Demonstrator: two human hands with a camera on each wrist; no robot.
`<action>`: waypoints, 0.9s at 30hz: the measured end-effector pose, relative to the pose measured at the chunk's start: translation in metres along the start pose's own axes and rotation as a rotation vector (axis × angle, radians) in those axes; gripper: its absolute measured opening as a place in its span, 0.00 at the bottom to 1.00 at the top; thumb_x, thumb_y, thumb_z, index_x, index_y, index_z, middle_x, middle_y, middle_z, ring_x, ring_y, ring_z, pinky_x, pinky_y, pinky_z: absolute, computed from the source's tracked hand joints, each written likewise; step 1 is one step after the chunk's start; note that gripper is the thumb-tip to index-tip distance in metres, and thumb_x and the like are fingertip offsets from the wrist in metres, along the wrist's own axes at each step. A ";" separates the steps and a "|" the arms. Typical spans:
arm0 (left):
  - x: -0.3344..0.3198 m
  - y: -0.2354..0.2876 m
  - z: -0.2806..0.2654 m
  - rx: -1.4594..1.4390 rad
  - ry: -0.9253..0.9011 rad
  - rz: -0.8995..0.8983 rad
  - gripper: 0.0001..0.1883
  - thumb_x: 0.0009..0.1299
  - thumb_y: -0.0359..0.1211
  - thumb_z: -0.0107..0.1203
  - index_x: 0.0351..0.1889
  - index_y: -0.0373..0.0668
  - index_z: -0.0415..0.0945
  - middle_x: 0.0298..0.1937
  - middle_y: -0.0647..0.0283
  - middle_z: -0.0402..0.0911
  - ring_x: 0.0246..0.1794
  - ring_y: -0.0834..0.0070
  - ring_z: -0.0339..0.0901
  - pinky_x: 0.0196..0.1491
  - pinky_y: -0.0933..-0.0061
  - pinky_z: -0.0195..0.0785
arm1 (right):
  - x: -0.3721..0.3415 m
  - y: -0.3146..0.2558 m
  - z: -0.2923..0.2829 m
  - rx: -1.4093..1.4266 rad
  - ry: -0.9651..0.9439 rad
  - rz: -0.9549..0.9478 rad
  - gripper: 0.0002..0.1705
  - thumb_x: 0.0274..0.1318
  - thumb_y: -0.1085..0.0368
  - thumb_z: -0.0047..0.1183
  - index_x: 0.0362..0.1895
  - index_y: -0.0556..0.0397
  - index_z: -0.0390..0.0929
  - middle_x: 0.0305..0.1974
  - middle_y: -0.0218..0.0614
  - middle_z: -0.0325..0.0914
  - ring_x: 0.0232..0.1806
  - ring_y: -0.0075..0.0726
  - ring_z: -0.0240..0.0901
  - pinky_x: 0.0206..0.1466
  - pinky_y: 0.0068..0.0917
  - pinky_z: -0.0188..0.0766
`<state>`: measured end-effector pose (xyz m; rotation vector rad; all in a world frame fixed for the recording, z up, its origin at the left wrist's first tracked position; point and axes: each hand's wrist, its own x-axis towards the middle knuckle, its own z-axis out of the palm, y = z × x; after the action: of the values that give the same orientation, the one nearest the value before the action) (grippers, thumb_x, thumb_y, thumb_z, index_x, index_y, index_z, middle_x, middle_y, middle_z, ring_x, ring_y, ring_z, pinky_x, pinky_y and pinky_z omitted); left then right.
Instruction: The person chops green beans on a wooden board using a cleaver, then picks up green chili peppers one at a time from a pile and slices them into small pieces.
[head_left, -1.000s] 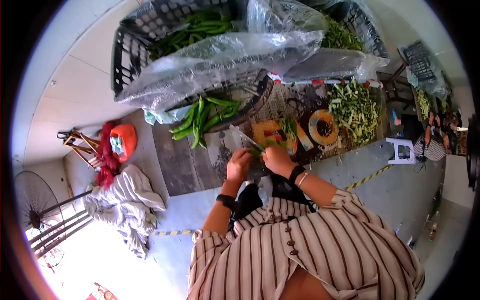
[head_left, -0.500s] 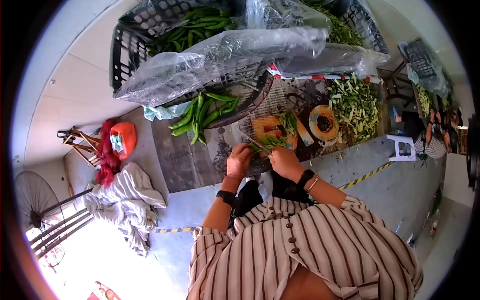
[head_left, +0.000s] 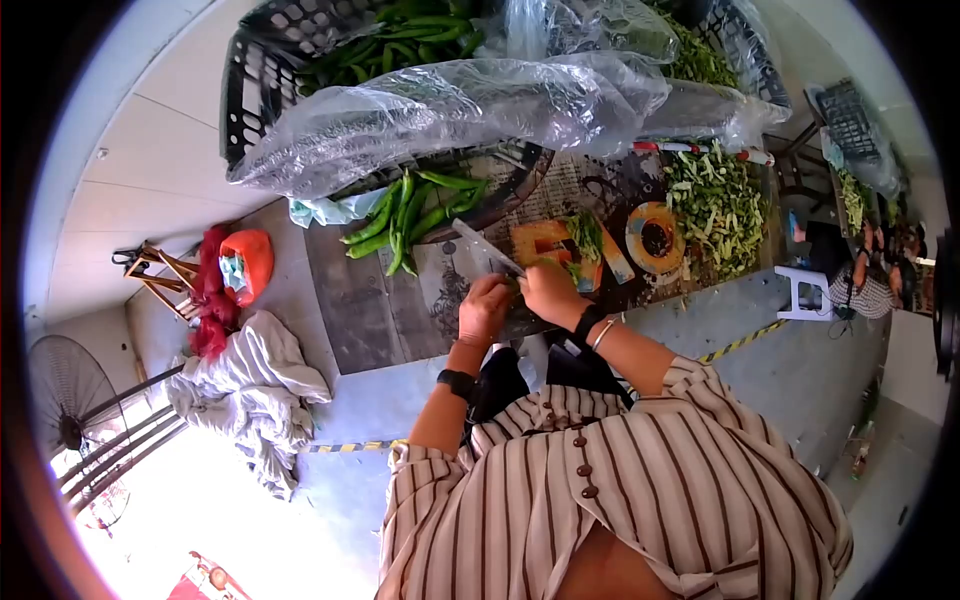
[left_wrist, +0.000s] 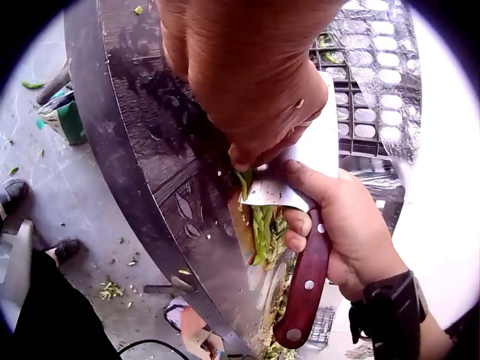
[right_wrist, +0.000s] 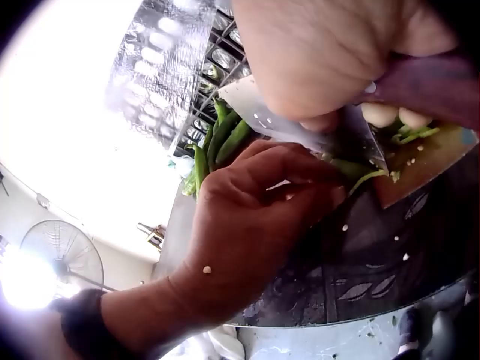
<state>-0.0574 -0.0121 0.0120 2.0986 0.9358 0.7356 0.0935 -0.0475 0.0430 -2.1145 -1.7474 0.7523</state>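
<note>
A wide-bladed knife [left_wrist: 306,283] with a dark red handle is gripped by my right hand [left_wrist: 349,225], its thumb along the blade. My left hand [head_left: 484,310] pinches a piece of green pepper [left_wrist: 245,180] against the blade, and both hands meet low over the table's near edge. In the right wrist view, my left hand [right_wrist: 247,210] has its fingertips close to the blade [right_wrist: 277,120]. Cut green strips [left_wrist: 264,229] lie beside the knife. Whole green peppers [head_left: 403,222] rest on the table to the left of the blade.
Behind stand black crates [head_left: 243,110] draped with clear plastic, holding peppers and cut pieces. A pile of cut pieces [head_left: 715,210] covers the table's right end. On the floor are a white stool [head_left: 800,292], a red bag [head_left: 247,262] and grey cloth [head_left: 262,375]. People sit at the far right.
The knife blade has swung up and left, showing more of its length. Both hands have shifted slightly, the right hand coming back close to the left.
</note>
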 end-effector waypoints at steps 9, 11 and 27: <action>0.000 -0.002 0.001 -0.021 0.022 -0.020 0.07 0.53 0.26 0.58 0.30 0.42 0.77 0.40 0.63 0.76 0.39 0.64 0.75 0.41 0.70 0.69 | -0.026 -0.002 -0.036 0.008 -0.103 0.033 0.13 0.49 0.63 0.49 0.22 0.60 0.74 0.22 0.51 0.72 0.26 0.57 0.70 0.31 0.45 0.66; 0.000 -0.001 0.000 0.010 0.024 -0.011 0.06 0.53 0.27 0.57 0.30 0.43 0.77 0.39 0.63 0.76 0.39 0.63 0.74 0.40 0.69 0.69 | -0.033 -0.001 -0.032 0.002 -0.075 0.002 0.12 0.49 0.63 0.49 0.21 0.60 0.74 0.22 0.51 0.72 0.26 0.56 0.70 0.31 0.45 0.67; 0.004 0.000 0.000 -0.018 0.037 0.022 0.05 0.52 0.26 0.56 0.27 0.42 0.75 0.35 0.63 0.76 0.36 0.61 0.74 0.38 0.68 0.69 | -0.022 -0.004 -0.012 -0.018 -0.143 0.009 0.13 0.49 0.63 0.50 0.20 0.62 0.74 0.21 0.53 0.72 0.25 0.58 0.71 0.30 0.45 0.67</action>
<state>-0.0554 -0.0092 0.0131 2.0886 0.9239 0.7934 0.0943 -0.0663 0.0599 -2.1287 -1.8229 0.9140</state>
